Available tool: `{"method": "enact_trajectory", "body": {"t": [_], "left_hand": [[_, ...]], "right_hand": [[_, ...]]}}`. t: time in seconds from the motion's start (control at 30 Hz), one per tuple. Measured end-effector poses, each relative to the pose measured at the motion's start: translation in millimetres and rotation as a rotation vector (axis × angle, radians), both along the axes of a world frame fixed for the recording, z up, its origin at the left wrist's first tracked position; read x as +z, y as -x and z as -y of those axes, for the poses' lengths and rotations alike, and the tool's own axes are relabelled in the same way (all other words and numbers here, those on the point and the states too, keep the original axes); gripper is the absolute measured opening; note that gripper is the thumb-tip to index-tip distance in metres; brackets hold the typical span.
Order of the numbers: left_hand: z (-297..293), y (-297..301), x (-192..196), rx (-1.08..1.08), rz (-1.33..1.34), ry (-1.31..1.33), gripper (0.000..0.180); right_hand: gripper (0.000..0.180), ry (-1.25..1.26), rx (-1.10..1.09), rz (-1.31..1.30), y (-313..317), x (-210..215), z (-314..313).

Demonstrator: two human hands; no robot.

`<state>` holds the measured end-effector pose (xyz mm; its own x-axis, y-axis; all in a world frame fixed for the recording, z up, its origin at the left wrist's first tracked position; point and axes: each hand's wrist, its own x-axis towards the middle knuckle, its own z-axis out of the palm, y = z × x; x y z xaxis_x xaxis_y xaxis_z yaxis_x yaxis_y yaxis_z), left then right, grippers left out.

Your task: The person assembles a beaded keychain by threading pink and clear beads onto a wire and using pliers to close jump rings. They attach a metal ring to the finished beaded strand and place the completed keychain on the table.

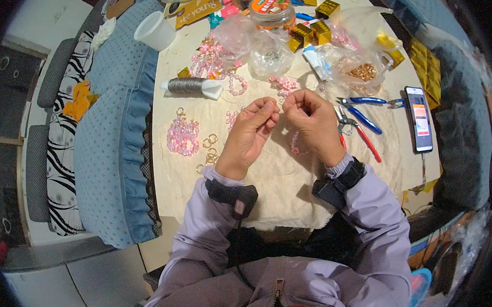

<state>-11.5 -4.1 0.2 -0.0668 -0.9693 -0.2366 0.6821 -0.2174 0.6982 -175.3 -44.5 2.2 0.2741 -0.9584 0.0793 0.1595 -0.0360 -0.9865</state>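
Note:
Above the cloth-covered table my left hand [251, 134] and my right hand [314, 125] are close together, thumbs and fingers pinched. Whatever lies between their fingertips is too small to make out. Partly hidden under my right hand is a strand of pink beads [298, 146]. A cluster of pink beads [284, 85] lies just beyond my fingers. To the left of my left hand are a heap of pink-lilac beaded strands [184, 136] and several gold-coloured rings [210, 156]. Beside my right hand rest red-handled pliers [367, 143] and blue-handled pliers [367, 100].
A grey spool [187, 86] lies at the left, below a white cup [155, 32]. Farther back stand an orange-lidded tub [271, 10], clear plastic bags [270, 56] and gold boxes [320, 32]. A lit phone [418, 120] sits at the right edge.

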Motion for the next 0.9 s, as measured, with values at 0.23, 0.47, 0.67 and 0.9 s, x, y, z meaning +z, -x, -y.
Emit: {"method": "enact_trajectory", "body": {"t": [0.23, 0.47, 0.67, 0.9], "left_hand": [[1, 1, -4, -0.030, -0.016, 0.029, 0.017], [2, 1, -7, -0.043, -0.041, 0.045, 0.019], [1, 2, -7, -0.025, -0.055, 0.047, 0.017], [1, 2, -8, -0.022, -0.001, 0.050, 0.017]], "right_hand": [[0.008, 0.021, 0.029, -0.007, 3, 12, -5], [0.009, -0.008, 0.060, 0.021, 3, 16, -7], [0.010, 0.006, 0.040, -0.021, 4, 14, -7], [0.014, 0.046, 0.011, -0.050, 3, 6, -5]]}}
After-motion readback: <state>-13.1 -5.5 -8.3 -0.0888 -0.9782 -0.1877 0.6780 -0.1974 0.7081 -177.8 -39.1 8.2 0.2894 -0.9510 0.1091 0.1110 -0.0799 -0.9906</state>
